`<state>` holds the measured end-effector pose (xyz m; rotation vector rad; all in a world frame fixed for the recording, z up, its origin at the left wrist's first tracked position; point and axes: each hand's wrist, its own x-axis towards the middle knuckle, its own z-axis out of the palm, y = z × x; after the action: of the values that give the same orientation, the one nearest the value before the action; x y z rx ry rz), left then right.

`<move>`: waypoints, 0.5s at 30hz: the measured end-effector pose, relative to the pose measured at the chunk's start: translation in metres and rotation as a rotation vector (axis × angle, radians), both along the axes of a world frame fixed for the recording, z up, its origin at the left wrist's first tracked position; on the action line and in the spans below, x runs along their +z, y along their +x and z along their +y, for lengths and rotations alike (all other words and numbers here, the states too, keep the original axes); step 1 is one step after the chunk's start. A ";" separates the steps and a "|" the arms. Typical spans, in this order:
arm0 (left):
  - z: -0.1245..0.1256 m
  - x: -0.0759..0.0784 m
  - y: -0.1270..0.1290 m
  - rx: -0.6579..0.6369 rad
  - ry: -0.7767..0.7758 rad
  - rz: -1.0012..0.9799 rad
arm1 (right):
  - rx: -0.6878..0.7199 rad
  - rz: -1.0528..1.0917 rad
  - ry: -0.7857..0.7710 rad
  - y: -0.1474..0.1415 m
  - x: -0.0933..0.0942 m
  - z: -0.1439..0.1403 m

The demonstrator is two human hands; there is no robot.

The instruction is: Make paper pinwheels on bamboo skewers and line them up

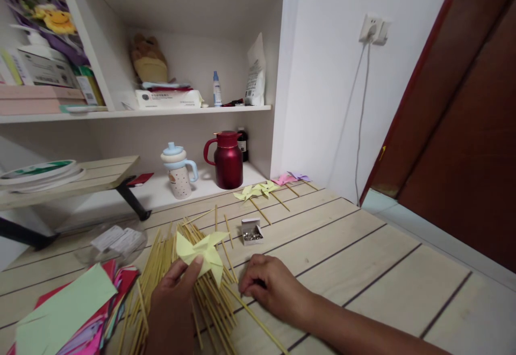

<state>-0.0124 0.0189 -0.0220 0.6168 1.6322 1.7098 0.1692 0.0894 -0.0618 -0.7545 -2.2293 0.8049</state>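
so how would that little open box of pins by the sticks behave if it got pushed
The small box looks like thin card, so it would probably slide easily on the smooth table. It sits open at the top, so a sharp nudge might tip it and spill the pins.

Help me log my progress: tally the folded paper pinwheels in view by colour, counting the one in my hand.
Yellow-green pinwheels: 3, one held in the left hand at, and two on sticks near the shelf
Pink pinwheel: 1
Purple pinwheel: 1
Total: 5
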 end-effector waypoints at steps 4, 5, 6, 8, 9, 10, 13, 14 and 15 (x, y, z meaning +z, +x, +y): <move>0.001 -0.010 -0.003 -0.057 0.003 -0.040 | 0.031 0.008 0.029 0.001 -0.002 0.001; 0.002 -0.013 -0.003 -0.058 0.001 -0.046 | 0.031 0.006 0.033 0.001 -0.002 0.001; 0.002 -0.015 -0.004 -0.057 -0.002 -0.052 | 0.029 0.002 0.035 0.001 -0.002 0.001; 0.004 -0.018 -0.004 -0.055 -0.003 -0.067 | 0.025 -0.008 0.037 0.001 -0.002 0.001; 0.005 -0.019 -0.004 -0.052 0.001 -0.074 | 0.023 -0.013 0.037 0.001 -0.002 0.001; 0.005 -0.020 -0.004 -0.048 0.004 -0.078 | 0.020 -0.017 0.037 0.001 -0.002 0.001; 0.005 -0.020 -0.004 -0.053 0.001 -0.077 | 0.016 -0.021 0.034 0.001 -0.002 0.001; 0.005 -0.020 -0.004 -0.060 0.000 -0.077 | 0.015 -0.022 0.034 0.001 -0.002 0.001; 0.005 -0.019 -0.004 -0.067 0.002 -0.076 | 0.015 -0.023 0.033 0.001 -0.002 0.001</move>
<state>-0.0164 0.0235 -0.0410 0.5931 1.5404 1.6665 0.1698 0.0903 -0.0638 -0.7354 -2.2661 0.7689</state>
